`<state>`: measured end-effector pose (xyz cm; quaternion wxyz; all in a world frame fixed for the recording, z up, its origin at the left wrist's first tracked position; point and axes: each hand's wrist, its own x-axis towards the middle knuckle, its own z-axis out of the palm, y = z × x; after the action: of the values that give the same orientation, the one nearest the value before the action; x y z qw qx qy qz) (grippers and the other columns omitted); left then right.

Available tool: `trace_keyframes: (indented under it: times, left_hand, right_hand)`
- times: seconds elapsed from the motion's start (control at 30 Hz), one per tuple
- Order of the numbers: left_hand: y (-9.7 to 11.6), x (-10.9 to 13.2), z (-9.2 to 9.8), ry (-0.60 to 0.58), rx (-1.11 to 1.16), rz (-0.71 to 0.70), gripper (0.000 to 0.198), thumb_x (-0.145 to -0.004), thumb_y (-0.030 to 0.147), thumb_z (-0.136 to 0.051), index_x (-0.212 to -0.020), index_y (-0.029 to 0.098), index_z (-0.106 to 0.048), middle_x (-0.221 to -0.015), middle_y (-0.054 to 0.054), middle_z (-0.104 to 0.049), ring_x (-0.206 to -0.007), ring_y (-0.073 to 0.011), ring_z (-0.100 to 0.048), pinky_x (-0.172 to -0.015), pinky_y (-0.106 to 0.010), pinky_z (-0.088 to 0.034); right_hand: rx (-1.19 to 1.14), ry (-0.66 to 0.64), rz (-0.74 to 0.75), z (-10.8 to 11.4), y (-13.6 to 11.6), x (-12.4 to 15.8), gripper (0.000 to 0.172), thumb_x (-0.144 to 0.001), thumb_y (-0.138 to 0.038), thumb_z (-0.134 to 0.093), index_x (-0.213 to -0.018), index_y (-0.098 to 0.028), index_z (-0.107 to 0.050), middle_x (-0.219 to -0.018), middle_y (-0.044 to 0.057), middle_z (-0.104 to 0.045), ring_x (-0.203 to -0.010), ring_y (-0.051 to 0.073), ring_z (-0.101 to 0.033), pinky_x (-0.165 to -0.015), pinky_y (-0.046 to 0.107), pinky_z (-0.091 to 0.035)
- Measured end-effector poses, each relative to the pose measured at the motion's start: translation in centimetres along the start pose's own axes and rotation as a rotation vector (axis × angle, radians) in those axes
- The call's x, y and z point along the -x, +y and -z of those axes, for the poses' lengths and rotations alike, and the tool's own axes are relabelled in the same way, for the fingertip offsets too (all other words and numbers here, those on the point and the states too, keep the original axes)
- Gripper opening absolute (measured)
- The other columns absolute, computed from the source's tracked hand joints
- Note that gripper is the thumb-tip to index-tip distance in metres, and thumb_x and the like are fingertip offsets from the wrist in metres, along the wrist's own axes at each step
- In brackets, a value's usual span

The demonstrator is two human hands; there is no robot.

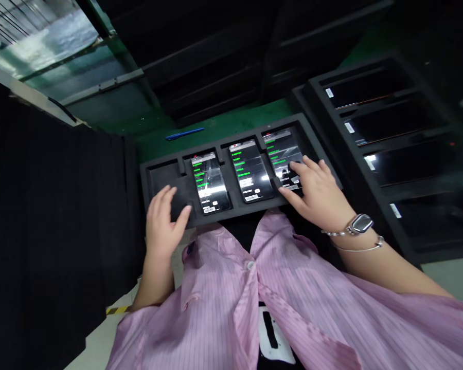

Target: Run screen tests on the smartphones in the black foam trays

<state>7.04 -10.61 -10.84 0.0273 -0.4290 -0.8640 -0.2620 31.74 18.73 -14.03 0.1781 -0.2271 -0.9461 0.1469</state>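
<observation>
In front of me lies a black foam tray (162,159) with phone-sized slots. Three smartphones sit in it: a left phone (210,182), a middle phone (250,169) and a right phone (283,154), their lit dark screens showing green and white text lines. My right hand (318,192), fingers spread, is over the lower part of the right phone; whether a fingertip touches the screen I cannot tell. My left hand (164,223) is open at the leftmost slot, which holds no phone, thumb and fingers apart near the tray's front edge.
A blue pen (185,134) lies on the green table surface (239,117) behind the tray. To the right, a larger black tray (374,180) holds several dark-screened phones with small white labels. A black curtain (54,221) hangs on the left.
</observation>
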Motion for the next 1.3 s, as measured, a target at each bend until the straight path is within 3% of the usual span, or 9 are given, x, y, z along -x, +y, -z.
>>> trace_keyframes:
  times: [0.13,0.33,0.47,0.63,0.8,0.93,1.07,1.17,1.3]
  left_hand:
    - [-3.7,3.7,1.0,0.077,-0.004,0.191,0.071,-0.095,0.051,-0.064,-0.156,0.021,-0.041,-0.162,-0.019,-0.043,-0.152,-0.0325,-0.041,-0.126,-0.052,-0.036]
    - [-4.6,7.6,0.1,0.061,0.126,0.449,0.075,-0.096,0.052,-0.064,-0.161,0.028,-0.033,-0.153,-0.015,-0.055,-0.137,-0.0288,-0.060,-0.112,-0.046,-0.054]
    - [-2.8,6.4,1.7,0.213,0.072,0.404,0.068,-0.096,0.050,-0.065,-0.156,0.026,-0.043,-0.145,-0.014,-0.062,-0.134,-0.0288,-0.063,-0.113,-0.045,-0.053]
    - [-1.6,3.7,5.3,0.404,0.055,0.292,0.060,-0.098,0.051,-0.060,-0.152,0.025,-0.050,-0.143,-0.011,-0.063,-0.125,-0.0269,-0.066,-0.110,-0.042,-0.054]
    - [-2.5,3.8,6.1,0.302,0.033,0.374,0.052,-0.097,0.050,-0.059,-0.141,0.023,-0.060,-0.124,-0.008,-0.072,-0.107,-0.0247,-0.072,-0.102,-0.041,-0.058]
    - [-2.2,5.4,4.4,0.036,-0.100,0.301,0.054,-0.094,0.048,-0.064,-0.143,0.023,-0.060,-0.150,-0.015,-0.058,-0.142,-0.0384,-0.052,-0.119,-0.058,-0.042]
    - [0.6,5.6,2.0,-0.068,-0.142,0.017,0.055,-0.098,0.044,-0.064,-0.147,0.023,-0.055,-0.169,-0.017,-0.032,-0.159,-0.0418,-0.023,-0.125,-0.065,-0.028]
    - [2.5,4.4,0.4,-0.117,-0.098,-0.241,0.049,-0.099,0.044,-0.064,-0.144,0.026,-0.059,-0.167,-0.014,-0.037,-0.159,-0.0382,-0.025,-0.125,-0.061,-0.031]
    - [2.8,2.6,-1.5,-0.134,-0.169,-0.302,0.041,-0.099,0.048,-0.064,-0.131,0.024,-0.070,-0.160,-0.014,-0.048,-0.155,-0.0413,-0.032,-0.124,-0.064,-0.030]
  right_hand:
    - [-0.013,0.132,-0.117,0.9,3.1,0.7,0.065,-0.095,-0.054,-0.050,-0.144,-0.010,-0.052,-0.143,0.024,-0.060,-0.146,0.038,-0.046,-0.124,0.058,-0.035]
    - [-0.202,0.062,-0.620,0.7,4.9,2.7,0.071,-0.087,-0.053,-0.056,-0.148,-0.016,-0.053,-0.140,0.024,-0.063,-0.128,0.038,-0.063,-0.106,0.053,-0.053]
    - [-0.330,0.337,-0.577,1.2,4.7,1.7,0.064,-0.092,-0.063,-0.051,-0.128,-0.015,-0.071,-0.122,0.023,-0.072,-0.113,0.037,-0.070,-0.098,0.054,-0.056]
    - [-0.345,0.565,-0.453,5.2,3.3,-1.2,0.076,-0.096,-0.077,-0.040,-0.128,-0.017,-0.074,-0.116,0.020,-0.074,-0.106,0.036,-0.072,-0.089,0.054,-0.057]
    - [-0.236,0.498,-0.402,6.2,3.0,-0.9,0.076,-0.098,-0.079,-0.037,-0.132,-0.021,-0.071,-0.118,0.018,-0.074,-0.109,0.033,-0.072,-0.095,0.052,-0.056]
    - [-0.182,0.218,-0.552,3.1,4.4,1.9,0.071,-0.091,-0.073,-0.050,-0.136,-0.021,-0.067,-0.114,0.020,-0.075,-0.105,0.035,-0.073,-0.090,0.051,-0.059]
    - [-0.132,0.175,-0.170,1.9,2.7,3.4,0.073,-0.092,-0.063,-0.057,-0.145,-0.013,-0.056,-0.142,0.027,-0.060,-0.139,0.041,-0.054,-0.115,0.062,-0.045]
    - [-0.260,0.142,0.164,3.1,-0.8,2.4,0.058,-0.099,-0.042,-0.060,-0.150,-0.017,-0.049,-0.145,0.021,-0.059,-0.142,0.033,-0.052,-0.120,0.057,-0.043]
    - [-0.315,-0.080,0.461,2.7,-4.9,0.5,0.047,-0.103,-0.033,-0.057,-0.146,-0.016,-0.049,-0.137,0.016,-0.065,-0.143,0.032,-0.051,-0.123,0.061,-0.039]
